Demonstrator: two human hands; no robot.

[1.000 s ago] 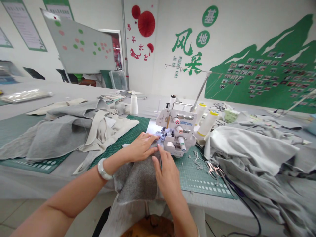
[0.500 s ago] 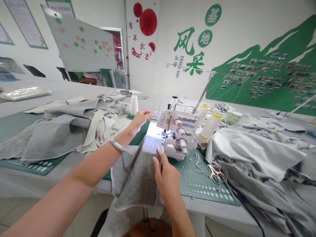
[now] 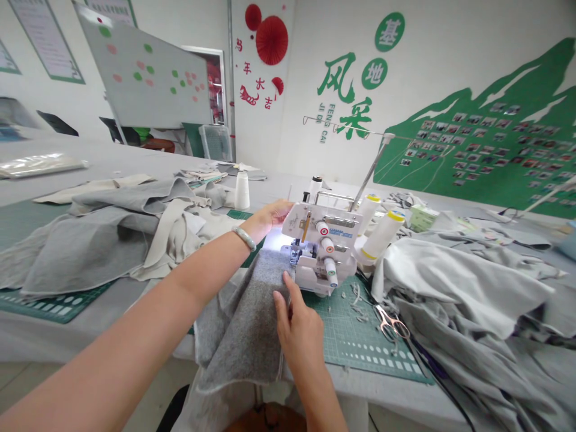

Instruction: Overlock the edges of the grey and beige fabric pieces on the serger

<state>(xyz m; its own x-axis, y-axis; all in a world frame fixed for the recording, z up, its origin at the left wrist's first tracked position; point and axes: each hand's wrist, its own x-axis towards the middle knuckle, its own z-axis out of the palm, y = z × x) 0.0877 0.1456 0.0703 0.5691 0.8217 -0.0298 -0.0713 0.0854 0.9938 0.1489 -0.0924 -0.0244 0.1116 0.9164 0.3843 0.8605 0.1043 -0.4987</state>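
A white overlock sewing machine [image 3: 321, 246] stands before me, its lamp lighting the needle area. Grey fabric [image 3: 252, 312] lies under the presser foot and hangs over the table's front edge. On the fabric's right edge, close to the foot, rests my right hand [image 3: 299, 327], thumb and index finger stretched out and apart, gripping nothing. My left hand [image 3: 272, 216], with a bracelet [image 3: 244, 238] at the wrist, reaches to the far left side of the machine's head. Its fingertips are hidden behind the machine.
Rose-gold scissors [image 3: 391, 324] and fabric scraps [image 3: 357, 300] lie on the green cutting mat [image 3: 373, 348]. Piles of grey cloth flank the machine, on the left [image 3: 99, 240] and right [image 3: 472, 288]. Thread cones stand behind, one white cone [image 3: 242, 191] at left.
My left hand has moved right and against the machine's head, its fingertips passing out of sight. My right hand stays on the fabric. The view has shifted slightly.
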